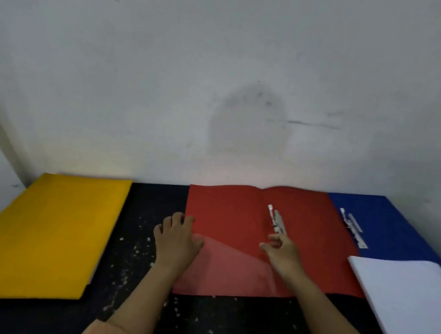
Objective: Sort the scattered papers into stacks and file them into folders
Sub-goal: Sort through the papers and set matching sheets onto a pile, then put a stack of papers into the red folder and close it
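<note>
The red folder [237,225] lies open on the dark counter [220,329] at about twelve o'clock from the person, with nothing yet filed in it; its metal fastener [276,220] shows bare along the spine. The left hand [175,242] rests flat on the folder's left edge, fingers [176,218] spread and relaxed, holding nothing. The right hand [280,247] reaches to the lower end of the fastener, its fingers loosely curled just beside the metal strip; whether they pinch it I cannot tell.

At two o'clock a blue folder [390,228] also lies open, its own fastener [353,227] bare, and a stack of white papers [414,301] rests over its near part, apparently gathered but unfiled. At ten o'clock a yellow folder [45,230] lies closed; its contents are hidden.

By my reading the sorting looks largely done, since no loose sheets lie scattered, only small white specks on the counter. Filing remains: at least the white stack needs to go onto a fastener, and both open folders need closing.
</note>
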